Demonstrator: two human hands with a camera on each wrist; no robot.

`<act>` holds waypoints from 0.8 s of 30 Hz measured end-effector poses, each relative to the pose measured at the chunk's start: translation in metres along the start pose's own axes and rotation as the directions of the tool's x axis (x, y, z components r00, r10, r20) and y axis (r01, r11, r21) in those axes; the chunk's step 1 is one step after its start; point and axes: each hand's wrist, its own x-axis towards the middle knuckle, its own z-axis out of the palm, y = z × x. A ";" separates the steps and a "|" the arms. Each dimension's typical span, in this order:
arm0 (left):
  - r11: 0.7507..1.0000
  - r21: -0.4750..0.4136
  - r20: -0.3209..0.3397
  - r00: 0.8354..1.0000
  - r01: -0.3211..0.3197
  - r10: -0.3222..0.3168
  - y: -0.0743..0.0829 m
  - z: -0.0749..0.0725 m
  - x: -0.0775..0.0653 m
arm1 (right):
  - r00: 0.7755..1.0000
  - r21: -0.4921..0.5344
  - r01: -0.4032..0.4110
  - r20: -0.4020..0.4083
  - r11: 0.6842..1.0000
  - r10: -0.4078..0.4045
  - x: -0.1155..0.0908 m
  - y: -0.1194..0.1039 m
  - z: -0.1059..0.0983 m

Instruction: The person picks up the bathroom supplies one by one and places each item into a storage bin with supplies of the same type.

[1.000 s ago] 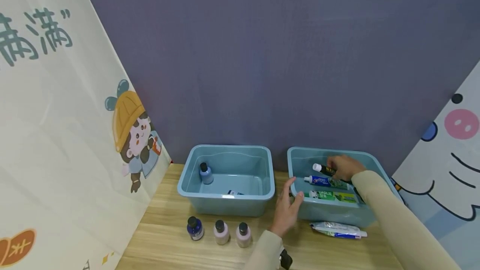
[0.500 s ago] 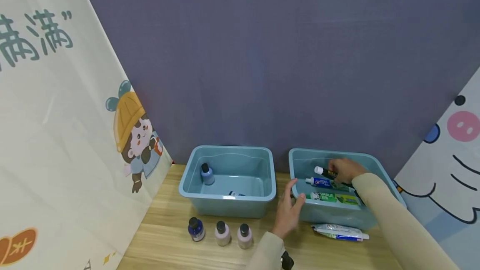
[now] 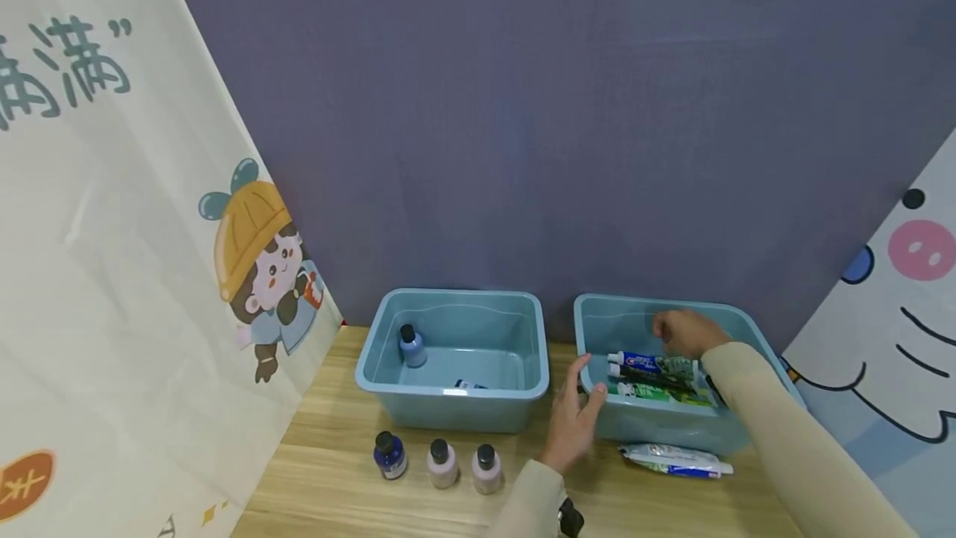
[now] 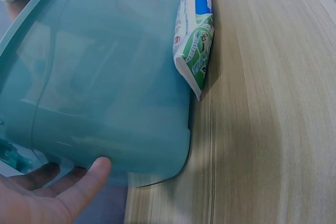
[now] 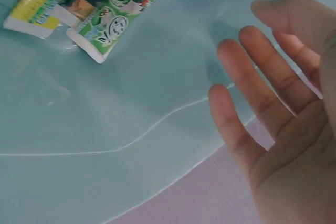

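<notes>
My left hand [image 3: 573,423] holds the near left corner of the right-hand blue plastic bin [image 3: 665,422], thumb against its front wall and fingers around its left side. Inside that bin, my right hand [image 3: 683,333] hovers near the back wall; the right wrist view shows its fingers spread with nothing in them. Below it lie a blue toothpaste tube [image 3: 644,363], a dark toothpaste tube [image 3: 642,377] with a white cap, and a green toothpaste tube [image 3: 646,392]. The dark tube is partly covered by the blue one.
Another blue bin [image 3: 470,409] stands on the left, with a light blue bottle [image 3: 412,347] and a partly hidden small item inside. Before it stand a dark blue bottle [image 3: 391,457] and two pink bottles [image 3: 442,465]. White toothpaste tubes [image 3: 675,459] lie before the right bin.
The dark toothpaste tube has left my right hand and now lies between the blue and green tubes. My right hand stays near the same spot; my left hand keeps its place.
</notes>
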 end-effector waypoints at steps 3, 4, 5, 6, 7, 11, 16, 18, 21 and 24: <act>1.000 -0.003 0.001 1.000 0.001 -0.001 0.000 0.000 0.000 | 1.000 0.007 0.011 0.014 1.000 -0.011 -0.002 -0.001 -0.004; 1.000 -0.001 0.001 1.000 0.001 -0.001 0.001 0.000 0.000 | 1.000 0.014 0.017 0.017 1.000 -0.017 -0.003 -0.002 -0.005; 1.000 0.001 0.001 1.000 0.001 -0.001 0.001 -0.001 0.000 | 1.000 0.019 0.019 0.021 1.000 -0.019 -0.004 -0.002 -0.007; 1.000 0.002 0.001 1.000 0.002 -0.002 0.001 -0.001 0.000 | 1.000 0.027 0.019 0.021 0.999 -0.020 -0.005 -0.003 -0.008; 1.000 0.005 0.001 1.000 0.002 -0.002 0.001 -0.001 0.000 | 0.999 0.036 0.026 0.023 0.999 -0.027 -0.007 -0.003 -0.010; 1.000 0.009 0.001 1.000 0.010 -0.010 0.001 0.000 0.000 | 0.999 0.056 0.035 0.020 0.998 -0.036 -0.013 -0.002 -0.015; 1.000 0.007 0.003 1.000 0.023 -0.023 0.000 0.000 0.001 | 0.998 0.049 0.054 0.009 0.997 -0.055 -0.021 -0.004 -0.017; 1.000 0.005 0.005 1.000 0.019 -0.019 0.000 -0.001 0.000 | 0.998 0.045 0.066 -0.003 0.997 -0.066 -0.026 -0.007 -0.018; 1.000 0.007 0.006 1.000 0.016 -0.016 0.002 -0.002 -0.001 | 0.997 0.045 0.073 -0.026 0.996 -0.072 -0.035 -0.014 -0.021; 1.000 0.004 0.006 1.000 0.014 -0.014 0.005 -0.003 -0.003 | 0.995 0.043 0.088 -0.051 0.995 -0.086 -0.042 -0.020 -0.022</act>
